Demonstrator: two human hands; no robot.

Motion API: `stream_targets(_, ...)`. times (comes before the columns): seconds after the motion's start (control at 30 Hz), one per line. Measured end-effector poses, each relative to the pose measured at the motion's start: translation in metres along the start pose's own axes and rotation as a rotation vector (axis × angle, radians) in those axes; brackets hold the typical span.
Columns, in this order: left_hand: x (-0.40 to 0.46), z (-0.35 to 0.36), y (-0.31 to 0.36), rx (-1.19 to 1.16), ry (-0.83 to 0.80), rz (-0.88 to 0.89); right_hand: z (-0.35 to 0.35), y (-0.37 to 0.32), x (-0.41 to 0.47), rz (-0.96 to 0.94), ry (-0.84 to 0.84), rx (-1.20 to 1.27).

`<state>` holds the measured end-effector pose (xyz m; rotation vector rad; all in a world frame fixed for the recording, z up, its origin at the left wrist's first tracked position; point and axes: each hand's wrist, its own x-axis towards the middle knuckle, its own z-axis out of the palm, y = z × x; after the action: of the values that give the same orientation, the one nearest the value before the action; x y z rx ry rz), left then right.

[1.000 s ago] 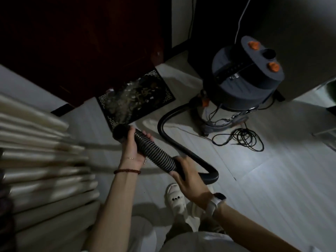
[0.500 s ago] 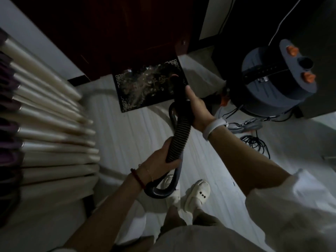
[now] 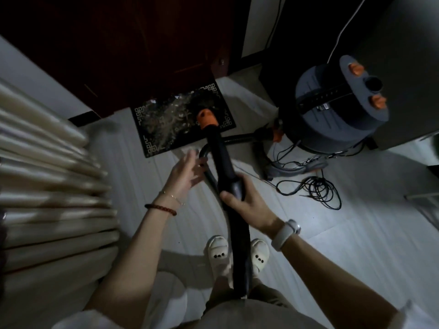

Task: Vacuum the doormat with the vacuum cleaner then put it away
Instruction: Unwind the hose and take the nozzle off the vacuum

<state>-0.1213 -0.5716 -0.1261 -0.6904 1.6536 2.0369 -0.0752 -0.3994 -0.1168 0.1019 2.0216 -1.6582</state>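
Observation:
A black doormat (image 3: 166, 122) with a gold border and debris on it lies on the floor before a dark door. The grey drum vacuum cleaner (image 3: 332, 110) with orange knobs stands to the right. Its black hose (image 3: 221, 157) runs from the drum, loops near me and ends in an orange nozzle (image 3: 207, 117) over the mat's right part. My right hand (image 3: 244, 200) grips the hose's rigid end. My left hand (image 3: 187, 172) is open with spread fingers, just left of the hose loop; whether it touches the hose is unclear.
A dark wooden door (image 3: 142, 43) stands behind the mat. Pale curtain folds (image 3: 47, 186) fill the left side. A tangled black cable (image 3: 313, 188) lies on the floor right of the hose. My feet in white slippers (image 3: 218, 252) stand below the hands.
My left hand let go of the hose and opened. My right hand now grips the rigid hose end, and the orange nozzle has come over the mat.

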Motion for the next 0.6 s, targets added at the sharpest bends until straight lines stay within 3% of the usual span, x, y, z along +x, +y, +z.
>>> stream_targets(0.1, 0.014, 0.027, 0.025, -0.424, 0.049, -0.031, 0.005, 0.007, -0.011, 0.013, -0.098, -0.141)
stream_targets(0.2, 0.012, 0.041, 0.023, -0.507, 0.088, 0.009, -0.012, 0.005, -0.014, 0.0, -0.105, -0.33)
stream_targets(0.3, 0.01, 0.048, 0.023, -0.403, 0.038, 0.132, -0.026, 0.001, -0.01, -0.019, -0.01, -0.564)
stream_targets(0.37, 0.011, 0.054, 0.036, -0.244, 0.016, 0.26, -0.026, -0.004, -0.004, -0.046, 0.067, -0.594)
stream_targets(0.43, 0.014, 0.056, 0.05, -0.057, -0.006, 0.372, -0.021, -0.011, 0.003, -0.067, 0.051, -0.537)
stream_targets(0.53, 0.015, 0.049, 0.057, 0.131, 0.019, 0.405, -0.017, -0.017, 0.009, -0.069, -0.048, -0.422)
stream_targets(0.6, 0.013, 0.045, 0.055, 0.289, 0.05, 0.412, -0.021, -0.027, 0.011, -0.07, 0.05, -0.261)
